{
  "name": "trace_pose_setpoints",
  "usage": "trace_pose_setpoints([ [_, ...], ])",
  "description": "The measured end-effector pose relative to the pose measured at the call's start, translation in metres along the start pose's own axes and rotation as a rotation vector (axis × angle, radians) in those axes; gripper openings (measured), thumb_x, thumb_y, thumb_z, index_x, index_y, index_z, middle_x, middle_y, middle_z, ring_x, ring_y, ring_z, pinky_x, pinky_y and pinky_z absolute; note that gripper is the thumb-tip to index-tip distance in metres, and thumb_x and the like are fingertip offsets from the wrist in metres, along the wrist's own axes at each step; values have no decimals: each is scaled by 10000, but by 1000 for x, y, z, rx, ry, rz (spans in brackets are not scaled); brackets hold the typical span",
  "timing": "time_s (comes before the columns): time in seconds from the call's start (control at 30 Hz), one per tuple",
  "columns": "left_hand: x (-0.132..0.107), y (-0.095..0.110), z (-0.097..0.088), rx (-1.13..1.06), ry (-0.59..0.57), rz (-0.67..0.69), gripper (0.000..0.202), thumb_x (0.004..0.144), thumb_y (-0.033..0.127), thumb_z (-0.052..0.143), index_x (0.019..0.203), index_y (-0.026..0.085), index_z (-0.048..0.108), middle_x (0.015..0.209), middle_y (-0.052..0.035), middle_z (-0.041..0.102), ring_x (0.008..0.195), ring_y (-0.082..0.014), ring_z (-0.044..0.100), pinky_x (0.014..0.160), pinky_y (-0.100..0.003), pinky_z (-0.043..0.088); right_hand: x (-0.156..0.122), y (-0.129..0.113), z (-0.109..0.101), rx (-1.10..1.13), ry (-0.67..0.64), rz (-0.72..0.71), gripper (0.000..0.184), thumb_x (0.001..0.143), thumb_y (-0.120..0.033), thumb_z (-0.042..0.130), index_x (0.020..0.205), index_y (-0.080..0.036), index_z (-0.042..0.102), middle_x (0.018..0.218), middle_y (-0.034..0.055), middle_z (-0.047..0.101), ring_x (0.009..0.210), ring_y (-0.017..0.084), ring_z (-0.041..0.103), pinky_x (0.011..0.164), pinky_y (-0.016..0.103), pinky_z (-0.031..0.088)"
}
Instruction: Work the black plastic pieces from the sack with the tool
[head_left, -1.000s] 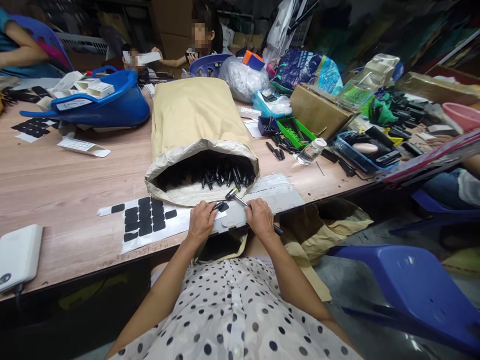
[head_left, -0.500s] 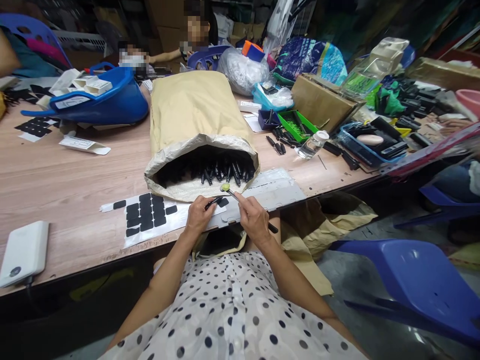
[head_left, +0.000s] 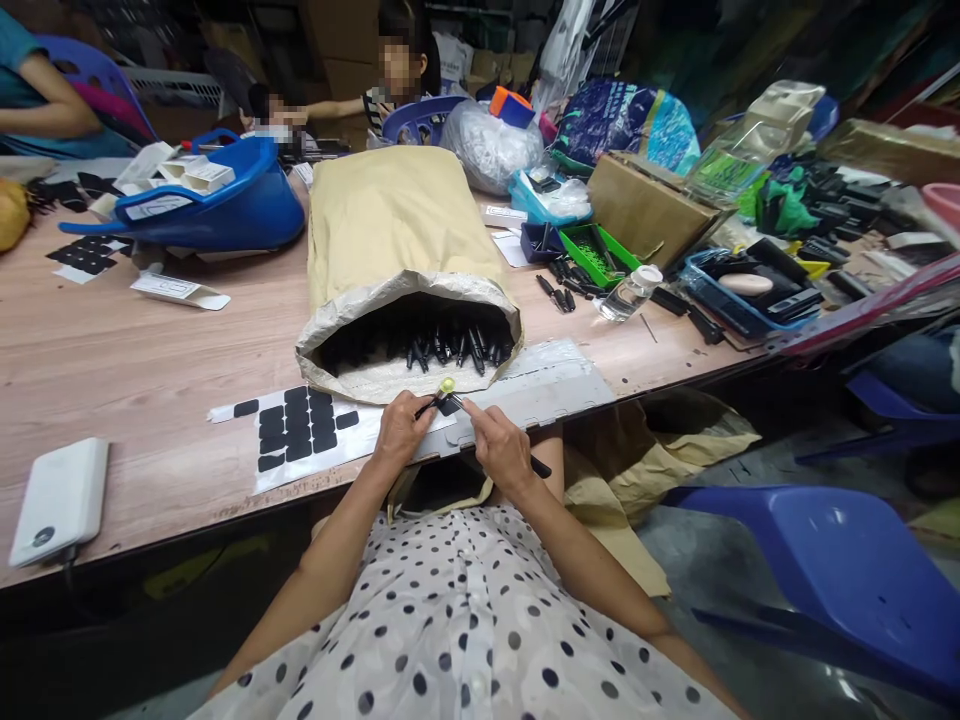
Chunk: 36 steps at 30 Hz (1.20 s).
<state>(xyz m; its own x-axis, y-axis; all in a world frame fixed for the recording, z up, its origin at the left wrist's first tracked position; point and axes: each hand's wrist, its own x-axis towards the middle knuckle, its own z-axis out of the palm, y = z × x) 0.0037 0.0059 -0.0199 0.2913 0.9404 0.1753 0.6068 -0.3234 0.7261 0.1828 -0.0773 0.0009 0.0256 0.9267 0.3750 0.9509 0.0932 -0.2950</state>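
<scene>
My right hand (head_left: 499, 448) is closed round a thin black-handled tool (head_left: 459, 400) whose yellowish round head points up and left. My left hand (head_left: 400, 430) pinches a small black piece (head_left: 429, 404) right against that head, at the near edge of the wooden table (head_left: 150, 370). Both hands rest over a white backing sheet (head_left: 330, 445) that carries several black rounded pads (head_left: 298, 428). Just beyond my hands lies a brown paper sack (head_left: 396, 225) on its side, its mouth open toward me and full of black tools (head_left: 450, 348).
A white power bank (head_left: 61, 500) lies at the near left. A blue tub (head_left: 217, 205) with white boxes stands far left. Trays, a plastic bottle (head_left: 628, 296), bags and black parts crowd the right. Other people sit at the far side. A blue chair (head_left: 825, 580) stands to my right.
My right hand has turned the tool so its head swung left to meet the piece in my left hand. The view shifted slightly.
</scene>
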Motion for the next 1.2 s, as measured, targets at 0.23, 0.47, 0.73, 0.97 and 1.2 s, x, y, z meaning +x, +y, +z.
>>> trace_pose_setpoints([
  [0.23,0,1,2,40,12,12,216,841,215,639,979,228,805,787,-22,625,709,-162,586,717,-285,495,4,2,-2,31,110,14,429,1011,-166,415,1344,-271,664,857,37,665,786,136,608,676,200,412],
  [0.47,-2,4,-1,70,-21,-4,216,854,239,631,985,251,802,819,-26,641,755,-176,611,739,-288,495,0,6,7,-11,33,1,437,982,-152,447,1320,-300,680,838,31,665,732,142,584,638,214,393],
  [0.73,4,2,-8,24,-54,-120,304,937,332,511,901,201,783,770,-37,609,776,-198,597,745,-310,486,9,26,8,-41,11,169,431,960,-143,464,1277,-308,706,872,44,659,757,160,575,622,236,380],
  [0.97,4,2,-8,12,-9,-133,303,939,331,486,772,206,705,744,-30,543,762,-201,555,730,-313,459,5,27,14,-55,14,190,427,965,-146,471,1288,-309,699,889,64,670,837,203,539,729,272,431],
  [1.2,7,0,-9,-10,15,-125,303,925,332,492,673,215,613,694,-22,539,727,-194,526,694,-301,426,4,26,15,-14,29,207,432,952,-143,473,1285,-301,699,894,62,662,839,198,559,723,272,438],
])
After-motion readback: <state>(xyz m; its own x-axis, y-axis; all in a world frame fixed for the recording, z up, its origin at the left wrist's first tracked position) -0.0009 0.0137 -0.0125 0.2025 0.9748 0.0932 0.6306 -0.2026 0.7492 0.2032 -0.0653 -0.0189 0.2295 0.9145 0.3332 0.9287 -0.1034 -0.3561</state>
